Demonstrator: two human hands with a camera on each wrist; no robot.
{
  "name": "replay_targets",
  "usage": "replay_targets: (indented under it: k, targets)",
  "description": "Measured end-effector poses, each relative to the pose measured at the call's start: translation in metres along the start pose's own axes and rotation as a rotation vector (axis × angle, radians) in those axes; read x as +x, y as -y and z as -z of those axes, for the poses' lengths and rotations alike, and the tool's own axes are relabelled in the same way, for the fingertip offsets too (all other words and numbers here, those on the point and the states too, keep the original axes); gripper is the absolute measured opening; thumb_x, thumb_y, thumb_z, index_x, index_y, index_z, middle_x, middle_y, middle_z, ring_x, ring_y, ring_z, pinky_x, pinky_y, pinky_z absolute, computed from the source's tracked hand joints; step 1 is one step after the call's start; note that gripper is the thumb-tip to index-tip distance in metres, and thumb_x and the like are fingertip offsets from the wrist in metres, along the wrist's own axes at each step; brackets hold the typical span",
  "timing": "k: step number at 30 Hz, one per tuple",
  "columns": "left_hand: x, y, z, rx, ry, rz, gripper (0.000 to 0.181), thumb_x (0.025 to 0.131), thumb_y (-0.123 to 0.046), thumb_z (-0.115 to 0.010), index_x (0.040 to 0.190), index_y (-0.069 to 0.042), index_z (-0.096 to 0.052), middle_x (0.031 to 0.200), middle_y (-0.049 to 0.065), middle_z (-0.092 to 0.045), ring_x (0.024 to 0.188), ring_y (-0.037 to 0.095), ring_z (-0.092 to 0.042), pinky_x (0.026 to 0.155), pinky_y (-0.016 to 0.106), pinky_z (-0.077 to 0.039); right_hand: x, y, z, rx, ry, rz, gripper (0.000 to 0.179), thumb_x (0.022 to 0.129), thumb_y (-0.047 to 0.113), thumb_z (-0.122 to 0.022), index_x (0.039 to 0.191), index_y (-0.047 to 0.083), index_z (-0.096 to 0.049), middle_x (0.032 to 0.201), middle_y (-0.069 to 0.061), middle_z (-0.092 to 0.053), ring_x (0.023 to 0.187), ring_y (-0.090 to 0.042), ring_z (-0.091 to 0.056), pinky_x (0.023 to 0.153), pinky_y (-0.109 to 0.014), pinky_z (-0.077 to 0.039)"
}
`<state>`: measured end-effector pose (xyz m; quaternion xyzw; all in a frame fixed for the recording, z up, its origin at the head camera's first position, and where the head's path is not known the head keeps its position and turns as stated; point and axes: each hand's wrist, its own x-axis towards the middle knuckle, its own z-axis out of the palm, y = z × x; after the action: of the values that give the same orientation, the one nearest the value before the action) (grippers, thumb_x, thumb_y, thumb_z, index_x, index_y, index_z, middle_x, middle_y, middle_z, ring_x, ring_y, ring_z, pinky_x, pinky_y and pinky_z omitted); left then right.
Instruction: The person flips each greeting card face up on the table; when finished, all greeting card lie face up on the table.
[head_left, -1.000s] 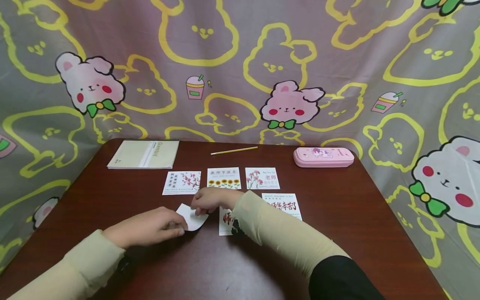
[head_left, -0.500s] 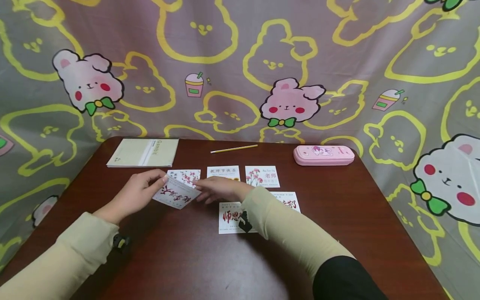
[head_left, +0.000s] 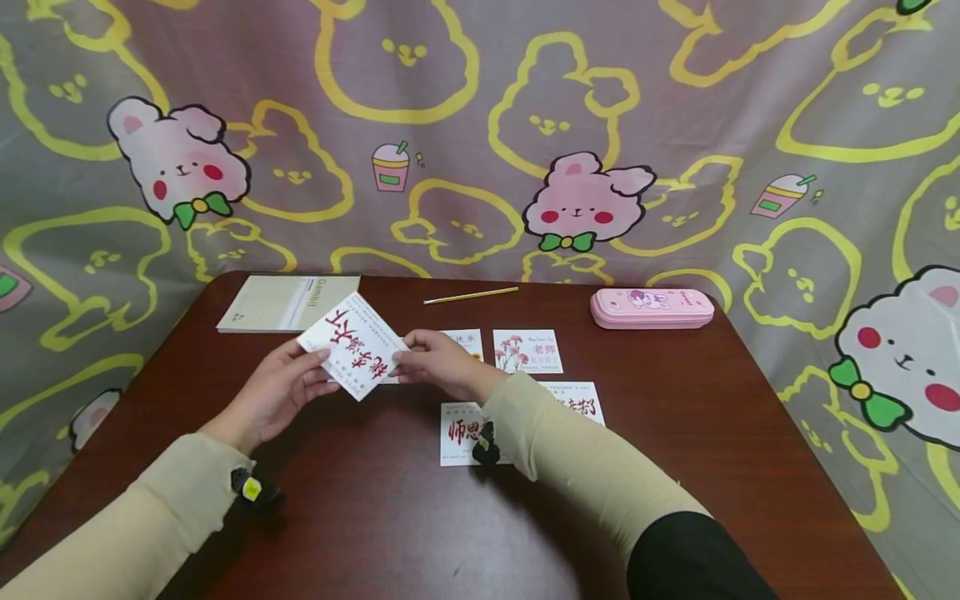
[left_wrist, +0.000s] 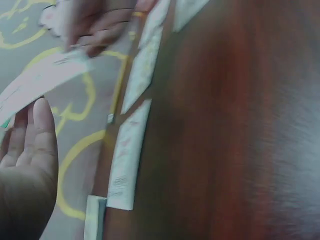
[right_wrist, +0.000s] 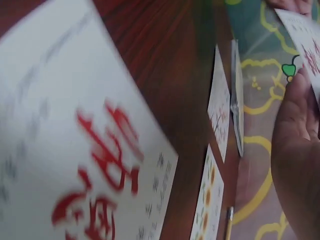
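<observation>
A white card with red brush lettering is held up, tilted, above the table. My left hand pinches its lower left edge, thumb in front. At its right corner, the thumb and fingers of my right hand pinch it too. In the left wrist view the card spans both hands, blurred. The plum blossom card lies behind it, mostly hidden in the head view. A sunflower card is partly covered by my right hand. Beside it lies a carnation card.
Two more red-lettered cards, one nearer me and one to the right, lie partly under my right forearm. At the back are a notebook, a pencil and a pink pencil case. A patterned curtain hangs behind the table.
The card showed its blank side low over the table, then turned to show its lettering. Both hands have raised it up and left. My right hand, loose half a second ago, now pinches its corner.
</observation>
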<state>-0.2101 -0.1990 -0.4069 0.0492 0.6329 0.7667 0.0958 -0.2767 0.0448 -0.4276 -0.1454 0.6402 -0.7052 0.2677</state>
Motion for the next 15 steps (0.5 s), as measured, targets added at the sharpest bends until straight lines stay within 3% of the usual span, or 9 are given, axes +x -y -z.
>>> replay_targets:
  k: [2, 6, 9, 13, 15]
  targets:
    - [-0.001, 0.007, -0.003, -0.022, 0.029, 0.025, 0.018, 0.107, -0.004, -0.052, 0.124, -0.005, -0.057, 0.102, -0.001, -0.075, 0.089, 0.013, -0.072, 0.078, 0.029, -0.059, 0.001, -0.001, -0.002, 0.077, -0.006, 0.011, 0.008, 0.104, -0.005, -0.052, 0.098, 0.000, -0.053, 0.091, -0.007, -0.065, 0.085, -0.018, -0.068, 0.090, -0.040, -0.058]
    - [0.001, 0.016, -0.010, 0.145, 0.070, 0.059, 0.037, 0.105, 0.001, -0.052, 0.139, 0.014, -0.043, 0.108, 0.001, -0.072, 0.091, 0.014, -0.072, 0.082, 0.031, -0.059, 0.002, 0.000, -0.005, 0.111, -0.004, -0.001, 0.007, 0.103, -0.006, -0.051, 0.099, -0.001, -0.054, 0.092, -0.008, -0.064, 0.083, -0.017, -0.067, 0.089, -0.038, -0.058]
    - [0.003, 0.017, -0.008, 0.336, 0.102, 0.084, 0.039, 0.102, 0.004, -0.053, 0.136, 0.022, -0.042, 0.103, 0.008, -0.070, 0.084, 0.015, -0.071, 0.077, 0.031, -0.060, 0.002, 0.004, -0.004, 0.045, -0.025, -0.001, 0.008, 0.101, -0.005, -0.055, 0.109, -0.006, -0.056, 0.097, -0.008, -0.063, 0.085, -0.016, -0.065, 0.087, -0.037, -0.057]
    - [0.004, 0.015, 0.002, 0.651, 0.182, 0.097, 0.028, 0.098, 0.002, -0.060, 0.122, 0.017, -0.057, 0.090, 0.010, -0.070, 0.077, 0.020, -0.066, 0.068, 0.033, -0.058, 0.002, 0.012, 0.000, -0.133, -0.076, 0.061, 0.031, 0.100, 0.002, -0.062, 0.128, -0.010, -0.058, 0.105, -0.006, -0.064, 0.089, -0.012, -0.061, 0.087, -0.039, -0.056]
    - [0.004, 0.015, 0.006, 0.735, 0.195, 0.092, 0.023, 0.097, 0.000, -0.063, 0.115, 0.013, -0.060, 0.088, 0.010, -0.069, 0.077, 0.022, -0.065, 0.067, 0.035, -0.056, 0.001, 0.015, 0.002, -0.235, -0.096, 0.076, 0.033, 0.100, 0.006, -0.064, 0.130, -0.006, -0.062, 0.102, -0.005, -0.066, 0.087, -0.011, -0.060, 0.085, -0.038, -0.054]
